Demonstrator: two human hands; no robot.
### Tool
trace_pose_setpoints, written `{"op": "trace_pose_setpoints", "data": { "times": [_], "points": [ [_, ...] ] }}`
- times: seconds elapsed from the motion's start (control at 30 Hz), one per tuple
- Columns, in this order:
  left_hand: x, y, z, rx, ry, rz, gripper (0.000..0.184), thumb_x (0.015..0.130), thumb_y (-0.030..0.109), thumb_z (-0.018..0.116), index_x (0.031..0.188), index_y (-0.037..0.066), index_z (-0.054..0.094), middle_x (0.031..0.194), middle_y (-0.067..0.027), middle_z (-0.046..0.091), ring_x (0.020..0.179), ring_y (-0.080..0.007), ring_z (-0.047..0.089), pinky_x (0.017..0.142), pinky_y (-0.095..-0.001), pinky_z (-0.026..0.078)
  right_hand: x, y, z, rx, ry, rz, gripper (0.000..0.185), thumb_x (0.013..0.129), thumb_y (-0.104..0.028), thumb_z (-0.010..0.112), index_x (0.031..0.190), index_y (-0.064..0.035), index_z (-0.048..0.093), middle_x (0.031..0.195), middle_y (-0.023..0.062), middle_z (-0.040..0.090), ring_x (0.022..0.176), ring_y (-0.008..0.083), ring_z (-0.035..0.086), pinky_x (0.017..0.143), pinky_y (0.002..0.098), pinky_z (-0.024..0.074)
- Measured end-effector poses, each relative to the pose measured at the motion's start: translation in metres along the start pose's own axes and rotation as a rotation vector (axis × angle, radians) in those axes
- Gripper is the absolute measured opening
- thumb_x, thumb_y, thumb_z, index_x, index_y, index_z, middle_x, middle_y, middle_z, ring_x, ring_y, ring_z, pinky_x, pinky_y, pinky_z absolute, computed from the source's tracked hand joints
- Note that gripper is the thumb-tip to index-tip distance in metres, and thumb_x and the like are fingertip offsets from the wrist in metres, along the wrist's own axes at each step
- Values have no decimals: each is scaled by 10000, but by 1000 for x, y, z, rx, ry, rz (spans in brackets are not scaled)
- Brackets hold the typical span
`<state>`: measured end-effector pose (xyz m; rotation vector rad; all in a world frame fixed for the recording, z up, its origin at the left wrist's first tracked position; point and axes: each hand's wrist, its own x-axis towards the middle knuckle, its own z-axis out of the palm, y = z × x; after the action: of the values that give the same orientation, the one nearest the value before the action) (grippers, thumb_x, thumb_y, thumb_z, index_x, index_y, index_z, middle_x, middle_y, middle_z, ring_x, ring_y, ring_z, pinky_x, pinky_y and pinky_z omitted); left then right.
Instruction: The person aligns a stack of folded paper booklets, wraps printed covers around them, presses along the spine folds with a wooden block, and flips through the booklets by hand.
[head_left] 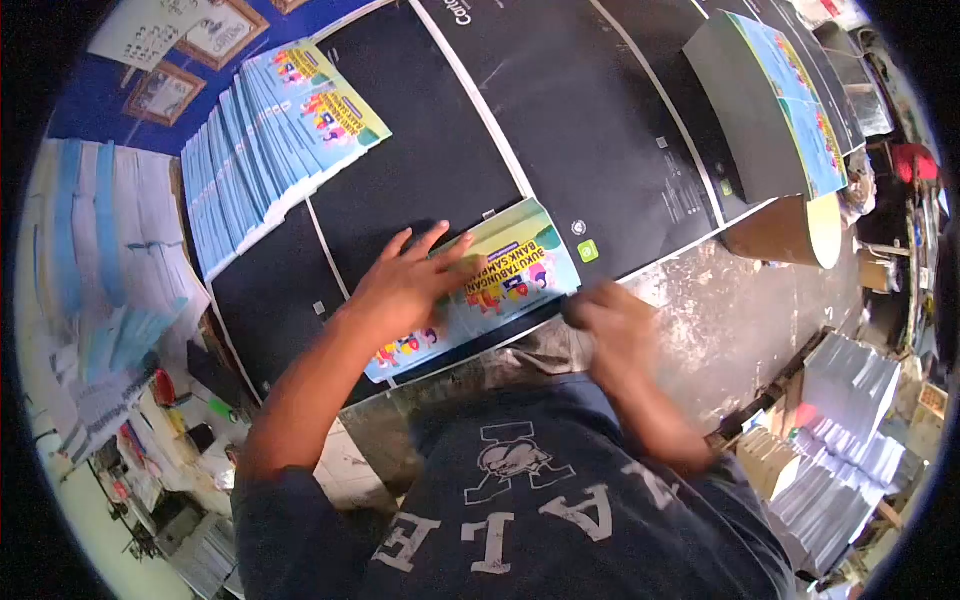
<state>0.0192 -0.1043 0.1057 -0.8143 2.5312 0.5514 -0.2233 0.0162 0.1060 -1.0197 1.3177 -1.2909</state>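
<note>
A printed sheet or booklet (pixel 518 262) with blue, yellow and green covers lies near the front edge of the black-covered table (pixel 400 130). My left hand (pixel 400 285) rests on it with its fingers spread. Beside the booklet's right end is my right hand (pixel 612 322), closed and blurred by motion. A small dark thing shows at its fingertips, too blurred to make out. Fanned booklets (pixel 270 140) with the same covers lie at the upper left. At the upper right stands a thick stack of them (pixel 745 110).
Piles of paper (pixel 120 230) stand at the far left. A brown cylinder (pixel 790 232) is below the right stack. Bundled paper stacks (pixel 840 440) lie at the lower right. Framed pictures (pixel 165 92) hang on the blue wall.
</note>
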Motion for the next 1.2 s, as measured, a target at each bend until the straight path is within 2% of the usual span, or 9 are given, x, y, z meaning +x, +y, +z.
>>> {"op": "trace_pose_setpoints", "data": {
  "times": [0.1, 0.23, 0.33, 0.5, 0.63, 0.77, 0.83, 1.03, 1.2],
  "points": [
    [-10, -7, 14, -128, -40, 27, 872, 634, 343, 845, 1433, 250, 507, 1637, -12, 215, 1510, -290, 171, 1185, -570, 222, 15, 80, 4, -674, 38, -370, 393, 764, -305, 827, 735, -14, 565, 810, 142, 575, 671, 269, 555, 589, 382, 447],
    [-12, -15, 11, -105, -25, 97, 889, 655, 393, 826, 1457, 235, 476, 1622, -8, 259, 1497, -298, 212, 1187, -564, 209, 15, 96, 19, -719, 86, -331, 533, 707, -281, 824, 1097, -36, 556, 1033, 176, 568, 986, 355, 537, 863, 459, 430],
    [0, -11, 0, -112, 34, 44, 926, 674, 394, 820, 1498, 271, 415, 1620, -15, 265, 1496, -302, 216, 1190, -552, 201, 19, 100, 14, -625, 174, -786, 492, 730, -244, 819, 1084, -62, 530, 1084, 171, 540, 1008, 367, 519, 885, 475, 415],
    [0, -8, 2, -62, 46, 30, 938, 671, 401, 823, 1503, 284, 405, 1617, -17, 274, 1493, -299, 227, 1198, -538, 188, -40, 88, -3, -790, 274, -431, 560, 736, -280, 827, 1111, -14, 508, 1145, 208, 521, 1073, 380, 512, 938, 494, 397],
    [1, -6, 0, -66, 34, 20, 964, 662, 392, 831, 1512, 291, 387, 1616, -17, 273, 1491, -298, 233, 1201, -536, 182, -93, 43, -48, -971, -359, -346, 441, 800, -390, 748, 1035, -49, 597, 1172, 149, 568, 1129, 332, 521, 967, 487, 390],
    [0, -5, 2, -72, 43, 18, 967, 660, 381, 836, 1511, 290, 387, 1617, -17, 273, 1490, -296, 234, 1200, -540, 184, -104, 54, -78, -943, -418, -284, 341, 857, -365, 719, 999, -65, 641, 1092, 119, 607, 1106, 278, 548, 949, 450, 414],
    [0, -5, 1, -82, 51, 24, 1008, 628, 396, 850, 1513, 273, 385, 1613, -29, 284, 1489, -307, 234, 1205, -548, 161, -88, 39, -86, -294, -265, 324, 330, 927, -359, 657, 991, -36, 639, 1017, 113, 622, 1029, 239, 572, 904, 420, 438],
    [1, -5, 4, -43, 17, -7, 1021, 607, 362, 868, 1506, 280, 393, 1625, 5, 252, 1500, -287, 203, 1212, -549, 148, -5, -17, -29, 283, -101, -434, 152, 924, -129, 650, 891, 14, 611, 917, 110, 630, 859, 192, 584, 787, 348, 468],
    [-2, -3, -3, -60, -29, -27, 1041, 604, 403, 856, 1516, 287, 369, 1628, 7, 245, 1506, -285, 188, 1208, -568, 142, 25, 41, -13, 1, -223, -218, 123, 938, -95, 632, 903, 21, 648, 870, 76, 649, 761, 138, 564, 687, 286, 459]
  ]
}}
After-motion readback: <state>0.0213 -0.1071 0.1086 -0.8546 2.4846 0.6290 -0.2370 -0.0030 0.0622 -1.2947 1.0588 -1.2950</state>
